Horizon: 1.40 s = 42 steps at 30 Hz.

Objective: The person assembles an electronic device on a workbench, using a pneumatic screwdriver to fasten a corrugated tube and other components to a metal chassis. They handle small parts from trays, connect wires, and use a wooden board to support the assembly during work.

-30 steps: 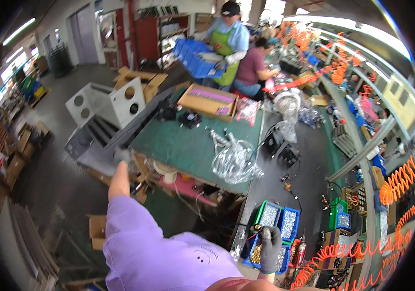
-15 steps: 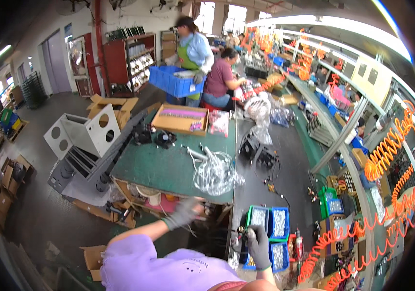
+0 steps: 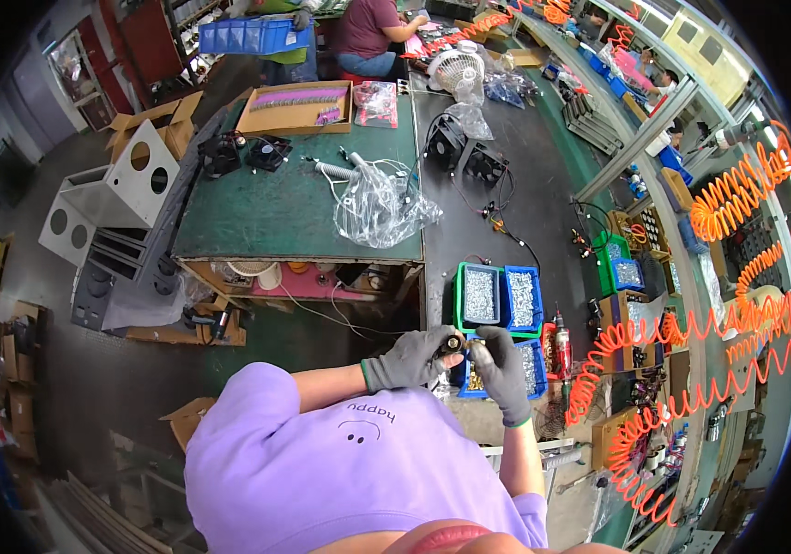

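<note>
Clamping dark round fitting [image 3: 452, 344] w/ L hand [image 3: 403, 362], just lower rt of frame ctr; w/ R hand [image 3: 508, 377] just beside, can't tell if gripping; near blue bin [image 3: 526, 329] w/ silvery pcs [image 3: 522, 297].

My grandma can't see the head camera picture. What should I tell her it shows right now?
A grey-gloved left hand holds a small dark round part, with the right hand, gloved too, close beside it. Just beyond are blue bins of small metal pieces; farther left, a green-topped table holds a clear plastic bag.
</note>
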{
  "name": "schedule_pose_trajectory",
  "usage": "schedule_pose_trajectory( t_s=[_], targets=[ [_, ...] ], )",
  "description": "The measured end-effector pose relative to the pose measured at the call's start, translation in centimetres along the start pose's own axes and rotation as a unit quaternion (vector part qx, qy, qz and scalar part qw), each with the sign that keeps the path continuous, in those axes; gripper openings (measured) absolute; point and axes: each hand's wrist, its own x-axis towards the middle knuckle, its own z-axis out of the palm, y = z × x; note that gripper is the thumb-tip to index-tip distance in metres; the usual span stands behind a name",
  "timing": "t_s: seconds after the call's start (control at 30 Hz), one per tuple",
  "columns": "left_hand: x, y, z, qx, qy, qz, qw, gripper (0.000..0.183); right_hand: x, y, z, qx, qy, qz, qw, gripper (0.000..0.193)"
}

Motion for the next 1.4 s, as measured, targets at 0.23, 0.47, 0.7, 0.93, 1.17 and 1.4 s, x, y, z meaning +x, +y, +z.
schedule_pose_trajectory(
  t_s=[0.23,0.47,0.7,0.93,1.17,1.4],
  targets=[
    [-2.3,-6.9,-7.1,0.122,0.101,-0.116,0.981,0.03,0.1,1.2,0.7,0.046,-0.023,0.018,0.999,0.023],
    [-20.8,-19.3,-33.6,0.322,0.418,-0.605,0.596,0.057,-0.1,2.7,-0.2,0.033,0.001,0.007,0.999,0.02],
    [-23.0,-16.1,-40.8,0.338,0.415,-0.67,0.515,0.049,-0.3,2.0,0.7,0.054,-0.024,0.022,0.998,0.022],
    [-6.5,-13.0,-15.0,0.163,0.112,-0.207,0.958,0.028,1.0,2.7,1.5,0.101,0.017,0.049,0.994,0.02],
    [-0.3,-2.2,1.9,-0.065,0.02,-0.049,0.996,0.039,1.0,1.4,1.7,0.113,0.048,0.044,0.991,0.019],
    [0.5,-1.8,1.5,-0.031,-0.105,-0.056,0.992,0.035,-1.5,2.9,-0.4,0.082,0.052,0.007,0.995,0.031]
  ],
)
